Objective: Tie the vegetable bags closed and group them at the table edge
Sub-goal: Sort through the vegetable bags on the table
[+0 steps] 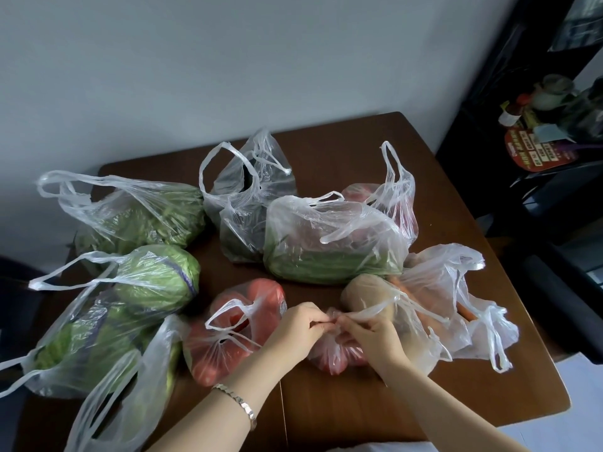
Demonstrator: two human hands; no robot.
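Item: small bag of red produce (329, 362), possibly tomatoes, set near the front edge of the table (359, 406); handles are pinched between curled fingers of left hand (298, 324) and right hand (372, 334). A knotted red bag (235, 334) is placed just left. Bare wood is seen along the front edge and at the far right corner

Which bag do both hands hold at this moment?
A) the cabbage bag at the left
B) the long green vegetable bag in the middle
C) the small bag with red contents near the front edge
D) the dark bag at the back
C: the left hand and the right hand meet and pinch the plastic at the top of the small bag with red contents.
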